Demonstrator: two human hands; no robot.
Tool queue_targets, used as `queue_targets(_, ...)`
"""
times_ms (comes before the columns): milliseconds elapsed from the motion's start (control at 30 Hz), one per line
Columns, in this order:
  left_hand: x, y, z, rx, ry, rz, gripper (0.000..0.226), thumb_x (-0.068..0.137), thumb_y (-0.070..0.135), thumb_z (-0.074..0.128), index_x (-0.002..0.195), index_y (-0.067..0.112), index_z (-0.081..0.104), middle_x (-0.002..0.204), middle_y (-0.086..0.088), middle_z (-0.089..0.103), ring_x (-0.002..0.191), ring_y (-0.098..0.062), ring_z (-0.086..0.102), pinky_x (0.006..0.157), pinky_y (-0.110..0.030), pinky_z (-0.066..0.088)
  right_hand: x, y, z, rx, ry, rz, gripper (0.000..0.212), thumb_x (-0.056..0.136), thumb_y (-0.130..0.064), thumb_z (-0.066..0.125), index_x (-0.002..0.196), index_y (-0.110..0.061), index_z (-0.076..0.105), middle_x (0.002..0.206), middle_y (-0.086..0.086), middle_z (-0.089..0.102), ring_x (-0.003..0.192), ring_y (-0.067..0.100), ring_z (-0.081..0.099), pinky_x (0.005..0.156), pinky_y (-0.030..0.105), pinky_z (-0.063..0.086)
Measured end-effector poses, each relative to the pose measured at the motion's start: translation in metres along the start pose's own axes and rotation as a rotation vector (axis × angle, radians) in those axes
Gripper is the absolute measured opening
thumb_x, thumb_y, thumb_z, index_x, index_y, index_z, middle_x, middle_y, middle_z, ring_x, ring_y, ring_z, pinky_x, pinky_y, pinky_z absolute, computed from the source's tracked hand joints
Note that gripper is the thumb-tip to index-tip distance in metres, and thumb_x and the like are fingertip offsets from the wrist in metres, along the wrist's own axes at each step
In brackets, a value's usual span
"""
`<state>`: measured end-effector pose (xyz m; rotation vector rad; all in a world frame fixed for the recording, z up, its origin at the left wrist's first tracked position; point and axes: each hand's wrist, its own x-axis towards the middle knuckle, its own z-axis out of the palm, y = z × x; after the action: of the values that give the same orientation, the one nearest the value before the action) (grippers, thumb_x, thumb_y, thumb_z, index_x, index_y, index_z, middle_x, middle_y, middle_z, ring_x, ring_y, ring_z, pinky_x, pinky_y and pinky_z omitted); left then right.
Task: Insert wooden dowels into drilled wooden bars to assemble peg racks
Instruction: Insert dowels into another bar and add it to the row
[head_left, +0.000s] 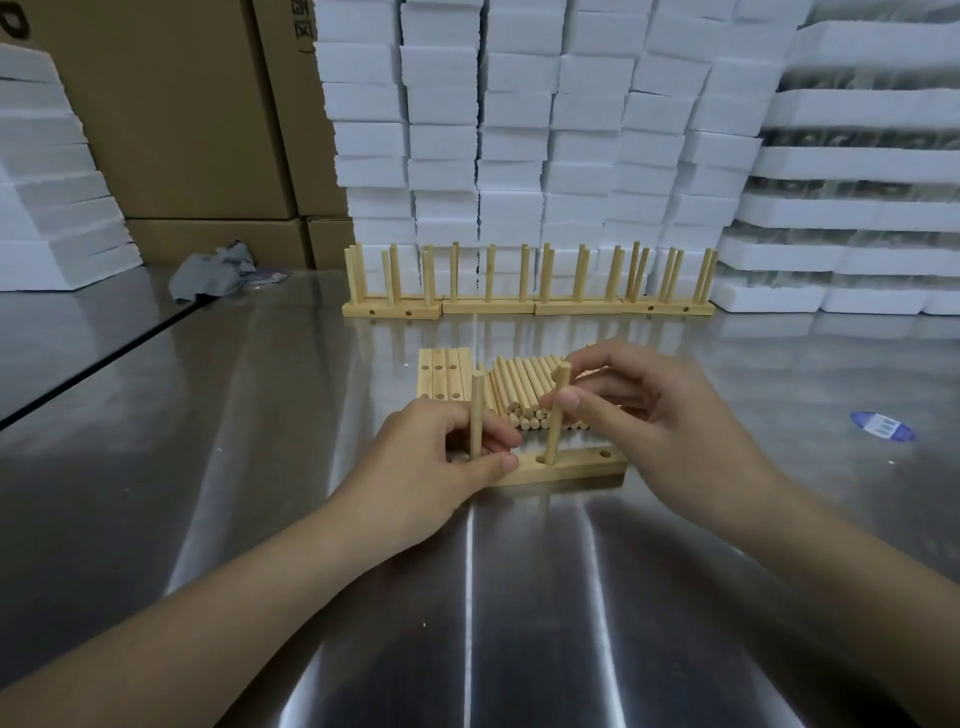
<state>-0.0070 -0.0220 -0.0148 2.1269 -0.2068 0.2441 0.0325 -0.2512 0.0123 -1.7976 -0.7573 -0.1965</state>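
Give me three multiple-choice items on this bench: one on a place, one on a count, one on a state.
1. Where do the finished racks stand?
A. At the far side of the table, before the white foam blocks
B. On top of cardboard boxes
C. By the left elbow

2. How many dowels stand upright at the near bar?
A. One
B. Two
C. Four

3. What is the right hand doing?
A. Lying flat on the table
B. Holding a cloth
C. Pinching an upright dowel

Answers:
1 A, the racks line up in a row right before the foam.
2 B, one rises by the left hand and one under the right hand.
3 C, thumb and fingers close on that dowel.
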Motion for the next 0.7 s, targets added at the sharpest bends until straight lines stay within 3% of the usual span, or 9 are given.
queue_targets(133, 0.0012, -0.0016, 0.0012, -0.024, -0.007, 0.004, 0.012, 0.089, 0.023, 0.086, 0.095, 0.033, 0.082, 0.089, 0.012, 0.078, 0.089, -0.007, 0.072, 0.086, -0.031, 0.056, -0.0007, 0.0026, 0.0041, -0.04, -0.03, -0.048, 0.016, 0.096, -0.027, 0.071, 0.112, -0.029, 0.071, 0.099, -0.011, 0.082, 0.098, 0.006, 0.077, 0.079, 0.016, 0.055)
queue_targets(200, 0.0018, -0.0025, 0.001, -0.036, -0.012, 0.007, 0.012, 0.089, 0.023, 0.086, 0.096, 0.032, 0.082, 0.089, 0.011, 0.078, 0.09, -0.008, 0.072, 0.086, -0.03, 0.056, -0.001, 0.0027, 0.0069, -0.079, -0.039, -0.057, 0.018, 0.099, -0.021, 0.071, 0.114, -0.032, 0.071, 0.102, -0.015, 0.081, 0.101, 0.004, 0.076, 0.078, 0.013, 0.053)
queue_targets(333, 0.0018, -0.0032, -0.0001, -0.031, -0.029, 0.019, 0.012, 0.09, 0.024, 0.085, 0.098, 0.033, 0.082, 0.091, 0.013, 0.078, 0.091, -0.007, 0.072, 0.088, -0.033, 0.058, -0.0014, 0.0029, 0.0094, -0.118, -0.019, -0.036, 0.019, 0.101, -0.022, 0.07, 0.117, -0.032, 0.072, 0.103, -0.017, 0.08, 0.104, 0.002, 0.075, 0.088, 0.03, 0.06)
queue_targets(400, 0.0019, -0.0031, 0.0, -0.035, -0.033, 0.018, 0.012, 0.09, 0.024, 0.085, 0.098, 0.033, 0.082, 0.092, 0.013, 0.078, 0.092, -0.008, 0.073, 0.091, -0.038, 0.059, -0.001, 0.0037, 0.0084, -0.129, 0.011, -0.019, 0.017, 0.1, -0.023, 0.071, 0.114, -0.032, 0.071, 0.1, -0.017, 0.08, 0.101, 0.003, 0.075, 0.087, 0.036, 0.059)
queue_targets(567, 0.0018, -0.0039, 0.0013, -0.033, -0.042, 0.034, 0.012, 0.091, 0.024, 0.085, 0.098, 0.033, 0.081, 0.094, 0.012, 0.078, 0.093, -0.009, 0.073, 0.094, -0.043, 0.06, 0.0006, 0.0054, 0.0048, -0.152, 0.038, 0.022, 0.014, 0.098, -0.029, 0.073, 0.111, -0.032, 0.07, 0.094, -0.015, 0.08, 0.096, 0.004, 0.074, 0.073, 0.028, 0.047)
queue_targets(700, 0.0017, -0.0045, 0.0012, -0.033, -0.058, 0.046, 0.013, 0.091, 0.024, 0.084, 0.1, 0.033, 0.081, 0.097, 0.01, 0.079, 0.097, -0.011, 0.074, 0.096, -0.046, 0.059, -0.0016, 0.0071, 0.0066, -0.16, 0.015, 0.024, 0.026, 0.091, -0.035, 0.082, 0.116, -0.034, 0.075, 0.097, -0.014, 0.079, 0.098, 0.008, 0.075, 0.081, 0.038, 0.06)
